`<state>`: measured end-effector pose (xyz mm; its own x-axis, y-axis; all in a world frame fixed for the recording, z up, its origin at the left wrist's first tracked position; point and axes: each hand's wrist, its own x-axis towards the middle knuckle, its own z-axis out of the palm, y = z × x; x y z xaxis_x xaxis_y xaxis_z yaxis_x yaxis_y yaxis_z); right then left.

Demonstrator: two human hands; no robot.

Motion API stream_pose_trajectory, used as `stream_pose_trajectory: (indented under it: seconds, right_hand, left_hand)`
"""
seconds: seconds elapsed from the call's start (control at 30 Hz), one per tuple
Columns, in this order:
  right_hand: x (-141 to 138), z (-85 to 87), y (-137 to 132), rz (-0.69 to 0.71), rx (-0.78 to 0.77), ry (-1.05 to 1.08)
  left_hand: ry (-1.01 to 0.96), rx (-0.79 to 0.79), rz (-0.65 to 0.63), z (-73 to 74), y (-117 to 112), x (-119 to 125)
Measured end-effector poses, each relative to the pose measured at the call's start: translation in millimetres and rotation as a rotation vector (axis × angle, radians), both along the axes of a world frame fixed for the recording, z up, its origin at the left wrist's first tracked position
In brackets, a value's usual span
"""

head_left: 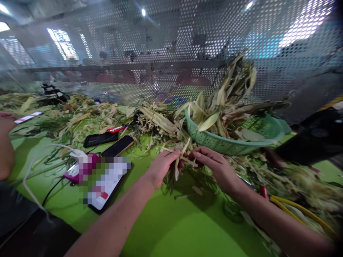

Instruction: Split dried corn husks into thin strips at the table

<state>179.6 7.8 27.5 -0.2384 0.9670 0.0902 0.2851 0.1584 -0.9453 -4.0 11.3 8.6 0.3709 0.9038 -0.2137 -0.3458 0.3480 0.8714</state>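
Note:
My left hand (164,165) is closed on a small bundle of pale corn husk strips (177,166), which fan out above and below the fingers. Close beside it, my right hand (210,160) has thumb and fingers pinched together at the ends of the strips. What lies between those right fingertips is too small to make out. Just beyond the hands stands a green plastic basket (235,145) heaped with dried corn husks (227,103). Scraps of husk (197,190) lie on the green table (160,225) under my hands.
Several phones lie to the left, among them a large lit one (109,185), near a purple pouch (73,173) and a white cable (26,178). Red-handled scissors (116,128) rest behind them. Husk piles line a perforated metal screen (166,43). Another person's arm (5,150) shows at left.

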Motion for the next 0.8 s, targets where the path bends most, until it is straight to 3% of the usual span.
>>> stream_pose_trajectory:
  seconds: [0.23, 0.5, 0.7, 0.8]
  right_hand:
    - [-6, -2.5, 0, 0.001, -0.031, 0.186]
    - [-4, -6.1, 4, -0.036, 0.018, 0.124]
    - [-1, 2.4, 8, -0.060, -0.051, 0.084]
    - [-3, 4.5, 3, 0.006, -0.132, 0.035]
  left_hand:
    - [0.077, 0.027, -0.097, 1.2, -5, 8]
    - [0.135, 0.188, -0.209, 4.0, -8, 7]
    - [0.056, 0.083, -0.045, 1.2, -3, 7]
    - [0.013, 0.090, 0.046, 0.9, -2, 5]
